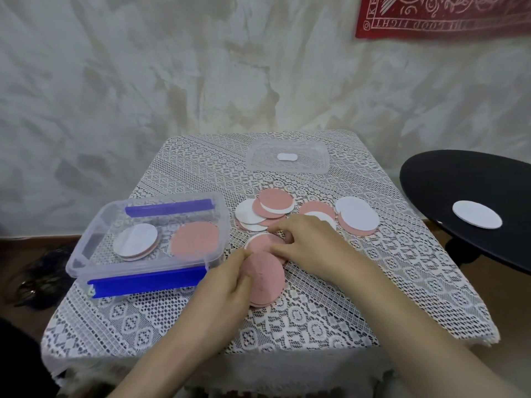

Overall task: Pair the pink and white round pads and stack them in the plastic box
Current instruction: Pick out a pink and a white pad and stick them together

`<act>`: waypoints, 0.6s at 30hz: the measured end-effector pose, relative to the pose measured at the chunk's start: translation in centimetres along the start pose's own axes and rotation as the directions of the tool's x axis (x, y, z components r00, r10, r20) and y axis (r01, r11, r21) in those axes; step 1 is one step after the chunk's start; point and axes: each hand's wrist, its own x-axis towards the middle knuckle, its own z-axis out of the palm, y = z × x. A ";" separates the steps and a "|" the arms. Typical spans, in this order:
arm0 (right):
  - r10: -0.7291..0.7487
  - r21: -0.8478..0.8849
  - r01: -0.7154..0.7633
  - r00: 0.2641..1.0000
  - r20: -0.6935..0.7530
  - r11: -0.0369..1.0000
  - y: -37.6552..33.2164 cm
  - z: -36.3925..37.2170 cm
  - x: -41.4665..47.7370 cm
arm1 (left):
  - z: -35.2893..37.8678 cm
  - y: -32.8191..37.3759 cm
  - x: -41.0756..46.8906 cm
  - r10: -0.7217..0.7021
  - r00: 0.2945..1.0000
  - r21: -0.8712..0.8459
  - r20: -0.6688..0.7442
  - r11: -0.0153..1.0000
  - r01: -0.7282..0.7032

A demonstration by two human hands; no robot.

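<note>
Cloth reads "GOOD"; left grip pinches pink pad.

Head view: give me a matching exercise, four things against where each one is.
Things:
1. plastic box
2. clear lid
3. lone white pad
4. left hand

Places:
A. on the black round table at the right
B. far side of the lace cloth
C. gripping a pink pad
D. left side of the lace cloth

Pairs: 1-D, 2-B, 3-A, 4-C.
</note>
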 end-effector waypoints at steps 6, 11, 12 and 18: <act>0.061 0.106 -0.071 0.994 0.093 0.992 -0.5 -0.2 1.0 | 0.0 -0.2 -0.1 -0.010 1.000 -0.019 0.022 1.000 0.010; 0.046 0.146 -0.062 0.993 0.109 0.987 -0.6 -0.3 0.8 | 0.1 -0.1 0.0 -0.010 0.999 -0.020 0.036 1.000 0.010; 0.045 0.146 -0.060 0.993 0.108 0.987 -0.6 -0.3 0.8 | 0.0 -0.1 0.0 -0.008 0.999 -0.020 0.033 1.000 0.009; 0.062 0.183 -0.085 0.990 0.128 0.979 -0.6 -0.3 0.6 | 0.0 0.2 -0.1 -0.031 0.999 -0.034 0.033 0.999 0.032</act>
